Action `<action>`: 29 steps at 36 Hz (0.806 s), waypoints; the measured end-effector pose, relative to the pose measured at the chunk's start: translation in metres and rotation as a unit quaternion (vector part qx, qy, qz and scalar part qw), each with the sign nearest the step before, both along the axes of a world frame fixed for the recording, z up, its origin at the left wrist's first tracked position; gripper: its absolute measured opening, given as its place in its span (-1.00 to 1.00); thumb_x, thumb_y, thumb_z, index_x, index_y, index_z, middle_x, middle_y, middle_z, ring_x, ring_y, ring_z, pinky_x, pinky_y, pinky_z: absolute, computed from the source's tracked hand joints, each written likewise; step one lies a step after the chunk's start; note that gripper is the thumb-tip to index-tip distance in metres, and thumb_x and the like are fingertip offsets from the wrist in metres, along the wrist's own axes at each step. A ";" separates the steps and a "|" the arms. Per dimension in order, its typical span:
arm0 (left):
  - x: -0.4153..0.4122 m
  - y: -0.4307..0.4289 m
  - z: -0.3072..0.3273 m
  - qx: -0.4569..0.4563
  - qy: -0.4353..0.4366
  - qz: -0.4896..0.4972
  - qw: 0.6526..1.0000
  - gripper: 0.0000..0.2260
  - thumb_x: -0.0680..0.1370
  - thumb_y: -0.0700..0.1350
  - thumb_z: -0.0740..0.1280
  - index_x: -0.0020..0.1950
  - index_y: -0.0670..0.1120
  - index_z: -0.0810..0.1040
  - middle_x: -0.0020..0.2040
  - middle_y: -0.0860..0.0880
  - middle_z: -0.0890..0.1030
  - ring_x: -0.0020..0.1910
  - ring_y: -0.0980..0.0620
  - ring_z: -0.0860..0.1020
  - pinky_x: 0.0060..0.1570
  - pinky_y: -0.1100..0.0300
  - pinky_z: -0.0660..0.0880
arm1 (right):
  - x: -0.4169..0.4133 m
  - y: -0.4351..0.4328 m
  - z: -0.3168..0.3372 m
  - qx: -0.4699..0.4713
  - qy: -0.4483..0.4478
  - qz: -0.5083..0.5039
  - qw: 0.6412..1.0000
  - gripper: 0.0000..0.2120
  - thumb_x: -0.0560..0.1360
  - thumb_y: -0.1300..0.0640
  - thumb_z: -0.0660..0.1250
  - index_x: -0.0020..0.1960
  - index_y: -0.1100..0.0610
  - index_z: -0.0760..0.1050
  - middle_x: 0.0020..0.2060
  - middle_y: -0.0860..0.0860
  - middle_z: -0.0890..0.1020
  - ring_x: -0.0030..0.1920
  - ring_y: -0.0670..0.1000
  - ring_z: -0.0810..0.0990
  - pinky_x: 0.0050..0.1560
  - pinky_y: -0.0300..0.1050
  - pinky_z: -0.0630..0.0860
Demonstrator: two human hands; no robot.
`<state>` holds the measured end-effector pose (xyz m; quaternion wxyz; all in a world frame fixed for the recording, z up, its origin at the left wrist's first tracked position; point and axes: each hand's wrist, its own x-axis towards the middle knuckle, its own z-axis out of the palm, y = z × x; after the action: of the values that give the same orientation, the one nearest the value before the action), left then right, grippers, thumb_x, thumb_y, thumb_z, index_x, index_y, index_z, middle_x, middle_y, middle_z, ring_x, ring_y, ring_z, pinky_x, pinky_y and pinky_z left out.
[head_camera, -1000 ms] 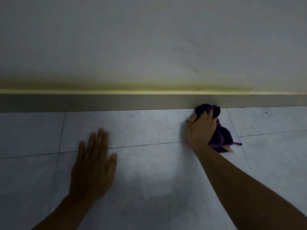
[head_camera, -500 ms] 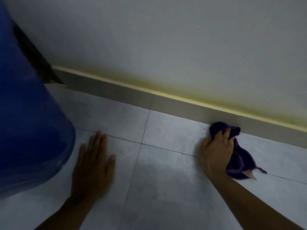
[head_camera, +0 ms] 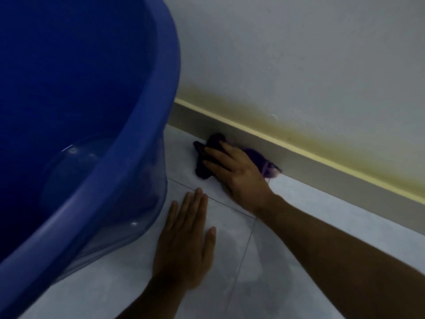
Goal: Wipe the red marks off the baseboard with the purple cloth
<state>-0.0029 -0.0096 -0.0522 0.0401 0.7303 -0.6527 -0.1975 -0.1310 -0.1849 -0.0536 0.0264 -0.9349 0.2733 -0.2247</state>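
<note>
Cloth (head_camera: 207,155) shifted left along the baseboard (head_camera: 322,166) toward one blue tub (head_camera: 87,125), contents unclear; left hand (head_camera: 184,245) flat and spread on the floor (head_camera: 322,208), right hand (head_camera: 236,171) pressing the bunched cloth against the baseboard's foot.

The scene is dim and bluish, with soft, grainy detail. Beside the blue tub (head_camera: 76,139), which looms large and bowed by wide-angle distortion, small glints show on its wall. The purple cloth (head_camera: 207,155) right of it looks smeared, perhaps by motion blur.
</note>
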 end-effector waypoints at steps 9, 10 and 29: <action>0.002 -0.001 0.001 -0.009 0.008 -0.002 1.000 -0.38 0.66 0.25 -0.18 0.64 0.09 -0.37 0.64 0.15 -0.39 0.60 0.19 -0.42 0.61 0.04 -0.28 | -0.033 -0.016 0.011 -0.129 0.215 -0.011 0.968 -0.49 0.52 0.27 0.44 0.44 0.24 0.45 0.53 0.17 0.35 0.60 0.24 0.08 0.58 0.16 0.07; 0.002 -0.001 -0.001 -0.013 0.010 -0.002 1.000 -0.38 0.66 0.25 -0.18 0.64 0.09 -0.36 0.64 0.15 -0.39 0.60 0.18 -0.41 0.61 0.04 -0.28 | -0.051 -0.009 0.009 -0.104 0.211 -0.028 0.972 -0.48 0.55 0.25 0.41 0.48 0.26 0.40 0.53 0.19 0.33 0.61 0.23 0.07 0.58 0.17 0.10; 0.007 0.001 0.012 0.024 0.085 0.038 0.995 -0.02 0.58 0.33 0.18 0.50 0.10 -0.62 0.52 0.18 -0.62 0.45 0.29 -0.60 0.52 0.27 -0.43 | -0.023 0.059 0.009 0.290 0.028 -0.051 0.955 -0.46 0.52 0.23 0.15 0.51 0.13 0.39 0.54 0.09 0.34 0.56 0.12 0.26 0.51 0.17 0.28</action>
<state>0.0036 -0.0086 -0.0402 0.0853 0.7361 -0.6135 -0.2730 -0.1541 -0.1262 -0.0446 0.2768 -0.8781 0.3742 -0.1104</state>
